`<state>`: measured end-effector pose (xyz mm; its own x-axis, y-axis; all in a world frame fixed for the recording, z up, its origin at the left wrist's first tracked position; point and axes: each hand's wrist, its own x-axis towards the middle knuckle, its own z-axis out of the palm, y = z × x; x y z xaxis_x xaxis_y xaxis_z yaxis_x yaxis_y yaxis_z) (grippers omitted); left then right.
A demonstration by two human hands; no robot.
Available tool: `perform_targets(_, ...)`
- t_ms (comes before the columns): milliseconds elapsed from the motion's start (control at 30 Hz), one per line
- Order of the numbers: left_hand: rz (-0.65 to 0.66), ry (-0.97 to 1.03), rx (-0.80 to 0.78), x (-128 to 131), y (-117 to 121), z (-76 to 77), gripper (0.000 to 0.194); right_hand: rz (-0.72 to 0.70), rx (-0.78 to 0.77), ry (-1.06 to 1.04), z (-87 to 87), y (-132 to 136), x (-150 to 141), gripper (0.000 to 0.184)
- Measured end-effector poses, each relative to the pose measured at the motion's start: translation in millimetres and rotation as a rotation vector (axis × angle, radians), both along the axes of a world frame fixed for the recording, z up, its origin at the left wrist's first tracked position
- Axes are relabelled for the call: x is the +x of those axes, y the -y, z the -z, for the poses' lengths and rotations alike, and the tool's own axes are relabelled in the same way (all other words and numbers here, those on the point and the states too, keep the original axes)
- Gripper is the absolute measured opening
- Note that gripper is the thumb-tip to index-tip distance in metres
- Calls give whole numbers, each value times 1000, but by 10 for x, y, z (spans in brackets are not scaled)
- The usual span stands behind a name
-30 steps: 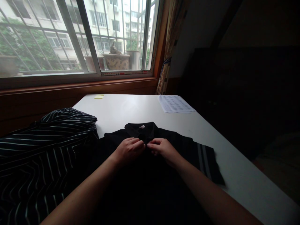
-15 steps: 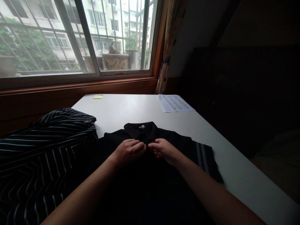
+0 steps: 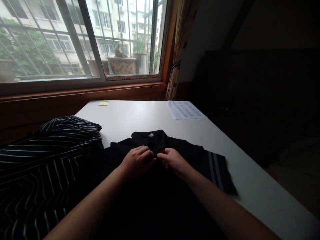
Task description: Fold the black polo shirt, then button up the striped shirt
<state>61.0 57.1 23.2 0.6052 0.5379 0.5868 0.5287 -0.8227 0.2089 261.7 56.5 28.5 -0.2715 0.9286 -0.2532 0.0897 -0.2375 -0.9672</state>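
Note:
A black collared shirt (image 3: 185, 145) lies spread on the white table, its collar toward the window and two grey stripes on the right sleeve. Inside the collar shows a small white label (image 3: 150, 135). My left hand (image 3: 140, 159) is closed on the shirt's front just below the collar, fingers curled. Right beside it, my right hand (image 3: 172, 159) pinches the cloth at the same front opening. The fingertips of both hands nearly meet. Whether a button is between them is too dark to make out.
To the left lies a heaped black garment with white stripes (image 3: 70, 133). The white table (image 3: 125, 115) bears printed sheets (image 3: 186, 110) at the far right and a yellow sticky note (image 3: 103, 103) at the far left. Beyond stand a barred window (image 3: 120, 40) and a tied curtain (image 3: 175, 73).
The hands stay at the shirt front. The left fingers have shifted slightly and sit a little closer to the right fingertips. The whole view has moved very slightly.

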Motion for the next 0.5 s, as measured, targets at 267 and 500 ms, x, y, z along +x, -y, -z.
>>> perform_targets(267,-91,8,-187,57,33,18,11,25,43,90,1,20,-40,16)
perform_targets(500,-99,-9,-203,53,18,23,7,42,98,173,47,38,-59,19)
